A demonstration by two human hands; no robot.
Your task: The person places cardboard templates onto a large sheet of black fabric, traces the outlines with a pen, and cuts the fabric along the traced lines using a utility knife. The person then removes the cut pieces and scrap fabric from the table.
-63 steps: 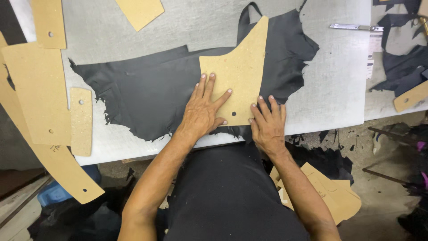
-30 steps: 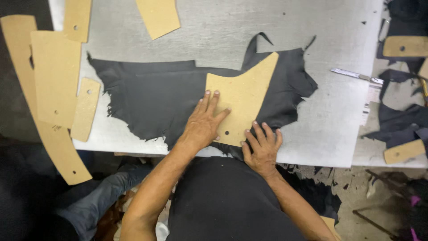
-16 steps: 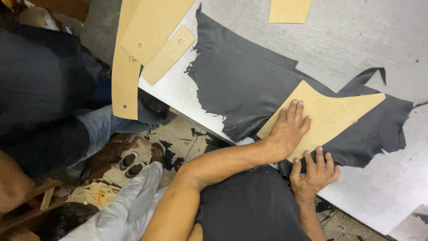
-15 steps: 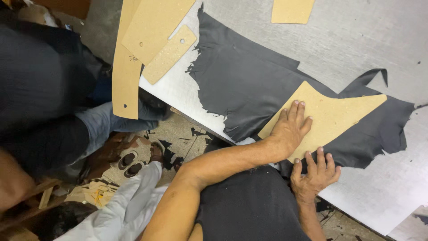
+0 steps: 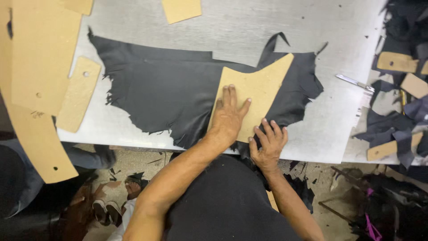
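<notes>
My left hand (image 5: 228, 117) presses flat, fingers apart, on the tan cardboard pattern piece (image 5: 254, 96); my right hand (image 5: 267, 143) holds its near edge. Under both grips lies the black leather hide (image 5: 178, 93) on the grey table (image 5: 276, 22). If my pressure loosens, I think the pattern can slide.

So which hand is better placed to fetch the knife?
Right, probably. The right hand lies nearer the knife, at the pattern's edge, while the left hand presses flat on the cardboard pattern.

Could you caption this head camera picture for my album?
Left hand and right hand press a tan template flat on black leather.
</notes>
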